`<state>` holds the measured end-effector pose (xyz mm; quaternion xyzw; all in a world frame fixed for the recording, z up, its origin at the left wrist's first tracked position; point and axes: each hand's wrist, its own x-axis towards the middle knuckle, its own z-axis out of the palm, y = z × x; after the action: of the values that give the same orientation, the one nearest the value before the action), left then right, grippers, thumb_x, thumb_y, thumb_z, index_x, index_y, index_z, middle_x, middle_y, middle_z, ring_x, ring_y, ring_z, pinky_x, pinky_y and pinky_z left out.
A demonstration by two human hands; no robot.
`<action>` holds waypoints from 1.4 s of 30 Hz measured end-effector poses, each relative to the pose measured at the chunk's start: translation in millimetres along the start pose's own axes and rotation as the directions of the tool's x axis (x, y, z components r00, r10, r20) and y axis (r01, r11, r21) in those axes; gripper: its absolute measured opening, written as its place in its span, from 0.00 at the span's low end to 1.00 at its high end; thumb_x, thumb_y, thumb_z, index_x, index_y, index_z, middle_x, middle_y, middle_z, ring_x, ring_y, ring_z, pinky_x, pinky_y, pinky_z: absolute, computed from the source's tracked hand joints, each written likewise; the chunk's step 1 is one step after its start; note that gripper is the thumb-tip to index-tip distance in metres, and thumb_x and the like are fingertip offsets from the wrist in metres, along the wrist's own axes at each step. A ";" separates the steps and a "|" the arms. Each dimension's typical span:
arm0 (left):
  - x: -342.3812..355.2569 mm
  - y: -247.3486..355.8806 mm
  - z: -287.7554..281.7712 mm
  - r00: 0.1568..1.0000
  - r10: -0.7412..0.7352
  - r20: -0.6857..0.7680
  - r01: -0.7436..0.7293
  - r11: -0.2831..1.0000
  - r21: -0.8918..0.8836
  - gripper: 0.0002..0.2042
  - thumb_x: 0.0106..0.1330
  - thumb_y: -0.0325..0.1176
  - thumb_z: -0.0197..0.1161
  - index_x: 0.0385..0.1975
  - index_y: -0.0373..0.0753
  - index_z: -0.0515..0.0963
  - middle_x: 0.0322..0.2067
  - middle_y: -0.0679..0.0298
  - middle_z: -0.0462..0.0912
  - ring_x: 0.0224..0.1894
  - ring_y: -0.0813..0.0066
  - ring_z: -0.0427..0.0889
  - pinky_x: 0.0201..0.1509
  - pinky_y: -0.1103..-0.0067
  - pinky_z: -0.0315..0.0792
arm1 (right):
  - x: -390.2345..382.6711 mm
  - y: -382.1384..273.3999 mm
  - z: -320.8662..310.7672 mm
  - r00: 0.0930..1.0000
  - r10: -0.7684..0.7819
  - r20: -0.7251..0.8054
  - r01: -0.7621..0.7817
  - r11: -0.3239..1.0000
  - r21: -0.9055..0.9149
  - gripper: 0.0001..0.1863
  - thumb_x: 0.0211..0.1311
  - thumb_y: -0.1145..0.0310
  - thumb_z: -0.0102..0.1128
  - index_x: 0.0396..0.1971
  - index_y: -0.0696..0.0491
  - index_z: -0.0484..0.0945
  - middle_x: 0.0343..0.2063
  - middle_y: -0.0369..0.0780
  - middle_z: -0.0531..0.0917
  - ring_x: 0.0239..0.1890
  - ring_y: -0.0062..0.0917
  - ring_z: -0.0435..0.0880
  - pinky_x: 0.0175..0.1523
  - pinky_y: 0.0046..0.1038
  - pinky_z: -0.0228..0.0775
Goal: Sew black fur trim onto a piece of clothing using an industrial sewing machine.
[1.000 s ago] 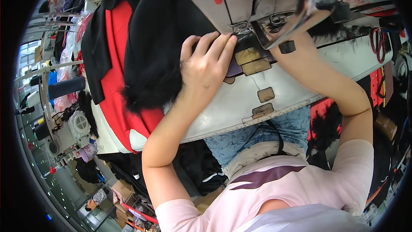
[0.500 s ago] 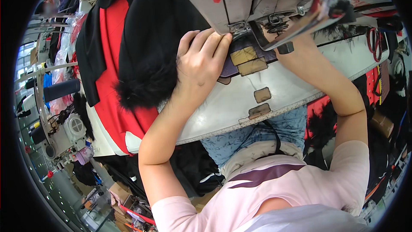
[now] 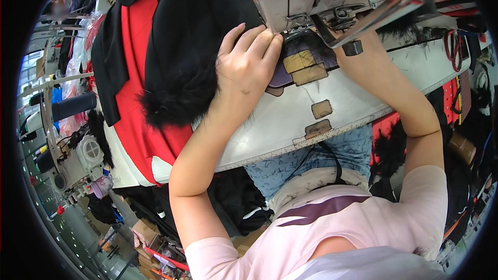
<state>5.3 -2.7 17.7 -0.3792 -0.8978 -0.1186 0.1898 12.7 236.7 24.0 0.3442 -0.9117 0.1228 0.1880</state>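
Observation:
My left hand (image 3: 249, 61) is bent over black fabric (image 3: 199, 21) with its fingers close together, the fingertips pressing the cloth's edge just left of the sewing machine's (image 3: 295, 0) stitching area. A black fur trim (image 3: 174, 98) lies beside the left wrist. Partly behind the machine's metal guard (image 3: 373, 13) is my right hand (image 3: 355, 54), its fingers hidden on the far side. Between the hands, a dark purple plate with yellowish tape patches (image 3: 300, 61) lies on the white table. Red fabric (image 3: 137, 72) lies among the black folds on the left.
The white sewing table (image 3: 259, 137) has a measuring tape along its front edge and more worn tape patches (image 3: 321, 109). Red-handled scissors (image 3: 452, 52) lie at the far right. On the left stands another machine's motor (image 3: 91, 150). Boxes (image 3: 147, 231) sit below.
The view has shifted slightly, so the sewing machine appears higher and further right. Both hands stay close to the stitching area, with only small movement, and the left keeps its fingertips on the black fabric.

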 end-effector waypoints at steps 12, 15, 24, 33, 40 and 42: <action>6.0 -5.7 1.8 0.998 0.010 -0.062 -0.008 0.999 0.043 0.10 0.54 0.27 0.62 0.37 0.38 0.82 0.37 0.65 0.83 0.47 0.69 0.83 0.60 0.66 0.72 | 3.7 1.3 3.2 0.995 0.095 0.020 -0.097 0.979 0.178 0.10 0.48 0.74 0.59 0.34 0.56 0.80 0.38 0.37 0.78 0.49 0.33 0.75 0.43 0.34 0.70; 2.0 -3.0 -0.6 1.000 0.021 -0.014 -0.021 1.000 0.009 0.11 0.54 0.27 0.61 0.38 0.38 0.82 0.38 0.64 0.83 0.47 0.69 0.83 0.59 0.66 0.73 | 3.3 3.4 7.3 0.999 0.036 -0.018 -0.036 0.999 0.035 0.11 0.47 0.73 0.59 0.33 0.55 0.81 0.38 0.37 0.77 0.50 0.32 0.74 0.43 0.34 0.71; 3.8 -1.3 0.1 1.000 -0.029 -0.004 0.029 0.995 0.098 0.15 0.55 0.28 0.59 0.44 0.39 0.81 0.41 0.65 0.81 0.47 0.70 0.81 0.61 0.68 0.69 | 9.7 8.9 2.9 0.992 0.119 -0.037 -0.104 0.958 0.269 0.07 0.59 0.78 0.57 0.38 0.60 0.78 0.32 0.48 0.79 0.36 0.46 0.79 0.42 0.39 0.71; 2.4 21.2 -2.1 0.999 0.000 -0.052 0.001 0.999 0.032 0.16 0.54 0.25 0.59 0.44 0.32 0.81 0.43 0.60 0.83 0.41 0.65 0.82 0.50 0.71 0.74 | -2.9 11.5 -14.4 0.983 0.083 0.162 -0.060 0.988 -0.142 0.18 0.51 0.71 0.59 0.44 0.56 0.79 0.39 0.35 0.77 0.51 0.27 0.75 0.45 0.29 0.74; 0.4 18.8 -2.2 0.999 0.002 -0.034 -0.002 1.000 0.012 0.17 0.55 0.25 0.59 0.45 0.33 0.81 0.44 0.61 0.83 0.43 0.66 0.81 0.52 0.72 0.73 | 4.3 9.1 -1.9 0.988 -0.154 0.032 0.154 0.988 0.016 0.24 0.55 0.70 0.59 0.55 0.53 0.78 0.42 0.40 0.78 0.48 0.32 0.78 0.50 0.32 0.74; -1.4 22.0 -4.6 1.000 -0.009 -0.016 0.011 0.996 0.084 0.16 0.55 0.26 0.60 0.45 0.32 0.81 0.44 0.59 0.82 0.46 0.68 0.80 0.58 0.68 0.69 | 4.2 7.7 -1.0 0.983 -0.139 0.118 0.122 0.982 0.142 0.23 0.60 0.71 0.58 0.57 0.46 0.78 0.45 0.42 0.79 0.46 0.35 0.79 0.52 0.32 0.73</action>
<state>23.3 9.8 22.7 -0.3655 -0.9024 -0.0844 0.2121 4.9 240.3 26.0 0.4223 -0.8869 0.1492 0.1135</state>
